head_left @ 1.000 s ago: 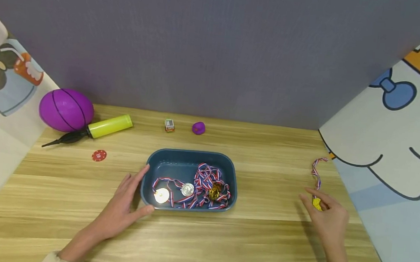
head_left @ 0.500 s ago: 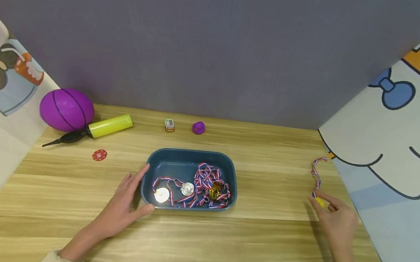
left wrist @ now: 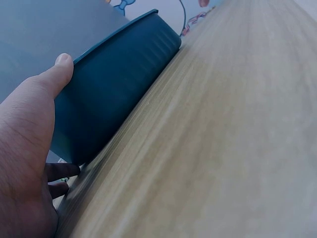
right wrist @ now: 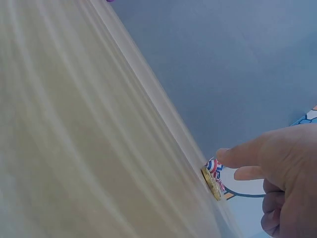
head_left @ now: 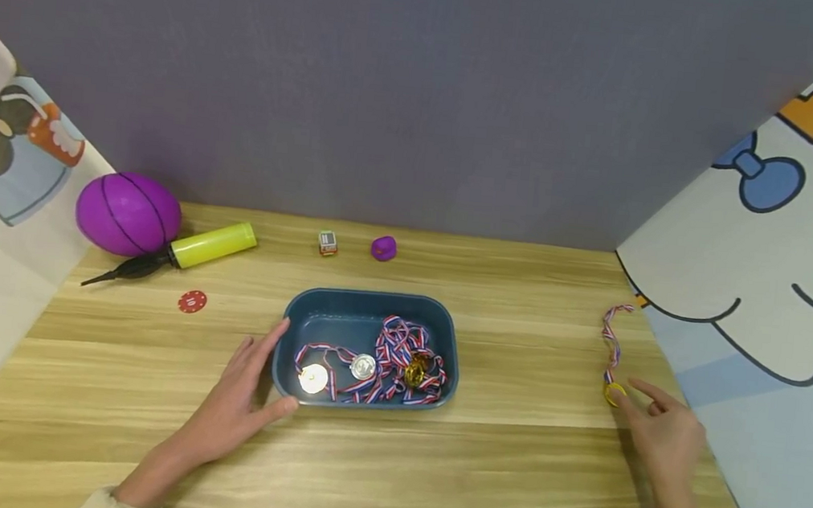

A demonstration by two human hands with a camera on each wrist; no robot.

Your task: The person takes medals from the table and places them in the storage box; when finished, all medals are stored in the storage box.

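Note:
My left hand (head_left: 237, 404) rests against the left end of a dark blue plastic basin (head_left: 374, 293), fingers spread around its near corner. In the left wrist view the thumb touches the basin's side (left wrist: 114, 74). Inside lie a bright round medal (head_left: 313, 378), a silver medal (head_left: 363, 366) and a gold medal (head_left: 415, 372) with tangled striped ribbons (head_left: 399, 338). Far right, my right hand (head_left: 666, 438) is beside another gold medal (head_left: 612, 393), its thumb close to the edge. The ribbon (head_left: 611, 336) stretches away behind. In the right wrist view that medal looks tilted, apart from the fingertips.
A purple ball (head_left: 129, 214) stands at the back left against a yellow hand pump (head_left: 211, 245). A red poker chip (head_left: 192, 301) lies in front of them. A tiny box (head_left: 327, 243) and a small purple object (head_left: 384, 248) sit along the grey back wall (head_left: 419, 110).
My right hand has shifted rightward and its thumb and forefinger have come away from the gold medal's face, which now shows more. The left hand and basin have stayed put.

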